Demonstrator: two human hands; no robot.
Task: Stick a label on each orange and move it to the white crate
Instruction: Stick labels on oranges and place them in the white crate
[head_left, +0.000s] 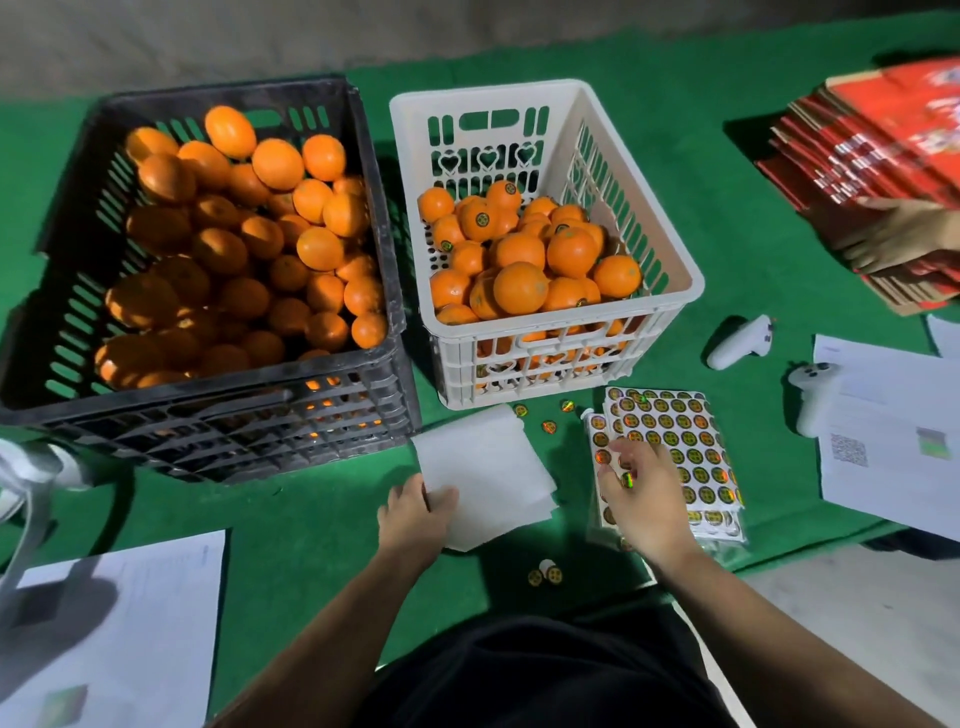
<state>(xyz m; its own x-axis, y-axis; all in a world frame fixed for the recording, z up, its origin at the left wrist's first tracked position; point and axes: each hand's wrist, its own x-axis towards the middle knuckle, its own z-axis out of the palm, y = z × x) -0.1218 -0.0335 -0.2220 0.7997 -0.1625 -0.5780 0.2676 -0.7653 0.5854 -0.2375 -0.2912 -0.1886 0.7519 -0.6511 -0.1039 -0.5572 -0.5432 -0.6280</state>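
— Two crates: are we reading any label print?
— No, too small. Our right hand (641, 499) is pinching a label (627, 479) off the sheet (675, 441); left hand (415, 514) is gripping white paper (485, 467). Labelled oranges (519, 260) are sitting in the white crate (670, 249).

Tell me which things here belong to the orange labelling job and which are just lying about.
Belong to the job:
black crate of unlabelled oranges
white crate of labelled oranges
sticker sheets, right hand picking at them
blank white sheet, held by left hand

Just lying about:
two white controllers
printed papers
red flat cartons
loose stickers
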